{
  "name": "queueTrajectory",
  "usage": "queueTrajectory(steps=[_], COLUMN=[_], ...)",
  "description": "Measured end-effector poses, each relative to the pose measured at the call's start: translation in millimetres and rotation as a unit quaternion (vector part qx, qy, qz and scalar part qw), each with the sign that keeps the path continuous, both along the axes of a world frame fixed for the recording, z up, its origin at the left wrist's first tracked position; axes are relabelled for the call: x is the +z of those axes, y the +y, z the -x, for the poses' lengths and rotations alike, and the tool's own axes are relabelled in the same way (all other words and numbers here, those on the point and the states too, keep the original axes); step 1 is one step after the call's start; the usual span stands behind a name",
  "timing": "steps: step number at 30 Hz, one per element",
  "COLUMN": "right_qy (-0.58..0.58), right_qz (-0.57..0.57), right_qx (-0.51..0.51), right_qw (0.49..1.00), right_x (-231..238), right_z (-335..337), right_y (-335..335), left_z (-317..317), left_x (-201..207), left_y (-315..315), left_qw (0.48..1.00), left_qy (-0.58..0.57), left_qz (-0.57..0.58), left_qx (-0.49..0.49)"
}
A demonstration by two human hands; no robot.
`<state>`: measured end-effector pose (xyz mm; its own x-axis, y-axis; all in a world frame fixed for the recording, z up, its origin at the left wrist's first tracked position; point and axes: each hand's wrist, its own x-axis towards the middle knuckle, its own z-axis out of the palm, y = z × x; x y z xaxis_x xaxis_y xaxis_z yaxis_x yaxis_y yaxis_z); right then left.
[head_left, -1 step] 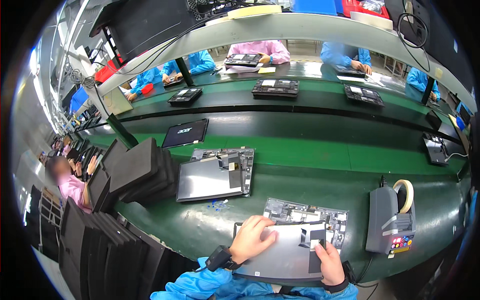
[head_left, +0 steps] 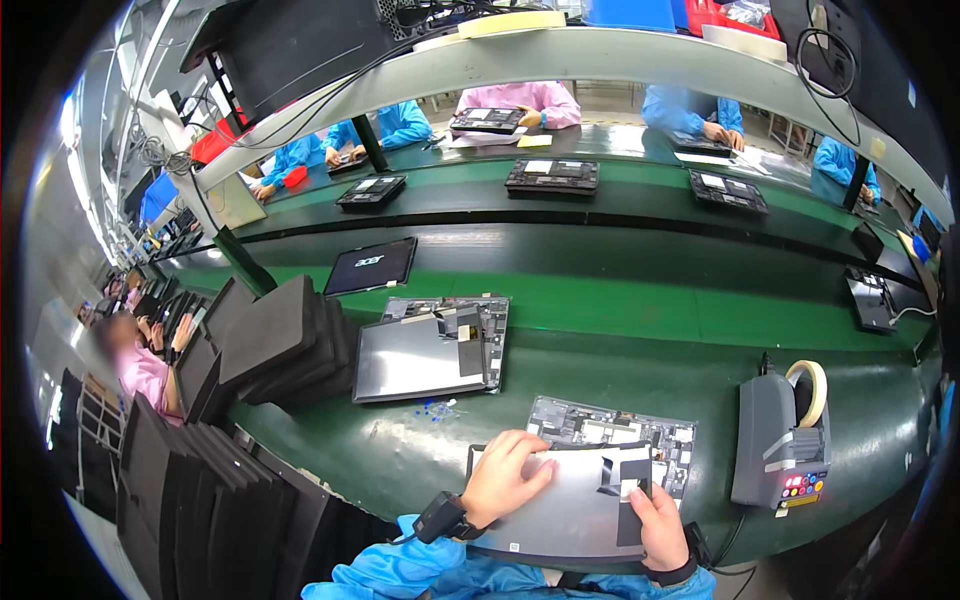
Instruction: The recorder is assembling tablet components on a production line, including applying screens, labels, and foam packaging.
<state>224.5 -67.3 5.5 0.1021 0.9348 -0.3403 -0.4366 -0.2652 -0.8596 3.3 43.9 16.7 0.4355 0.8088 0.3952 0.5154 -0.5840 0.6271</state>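
Note:
A silver-backed LCD panel (head_left: 560, 515) with a dark strip and a white label near its right end lies face down before me. It overlaps a laptop circuit-board assembly (head_left: 610, 425), whose far part shows beyond the panel. My left hand (head_left: 508, 482) holds the panel's far left edge, fingers bent over the rim and thumb on the silver back. On the right, my right hand (head_left: 660, 525) grips the panel's right edge, its thumb on the dark strip by the label; the other fingers are mostly hidden underneath.
Left of my work stands a second silver panel (head_left: 415, 360) on boards, beside stacked black foam sheets (head_left: 270, 340). A tape dispenser (head_left: 785, 440) stands at right. Further off are a lit screen (head_left: 370, 267) and opened laptop bases (head_left: 550, 177); co-workers sit across the bench.

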Motion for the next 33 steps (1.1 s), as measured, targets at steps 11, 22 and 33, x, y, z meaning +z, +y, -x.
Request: queueTrajectory(steps=[11, 22, 33], right_qy=[-0.001, 0.001, 0.090], right_qz=[-0.017, -0.014, 0.027], right_qx=[0.004, -0.019, -0.014], right_qw=[1.000, 1.000, 0.995], right_x=[-7, 1, 10], right_z=[2, 4, 9], right_y=[1, -2, -3], left_z=[-5, 103, 136], left_x=[5, -51, -64], left_y=[1, 49, 56], left_qw=[0.982, 0.908, 0.890], left_qy=[-0.043, 0.067, -0.026], left_qz=[-0.137, 0.007, 0.043], left_qx=[0.123, 0.414, 0.453])
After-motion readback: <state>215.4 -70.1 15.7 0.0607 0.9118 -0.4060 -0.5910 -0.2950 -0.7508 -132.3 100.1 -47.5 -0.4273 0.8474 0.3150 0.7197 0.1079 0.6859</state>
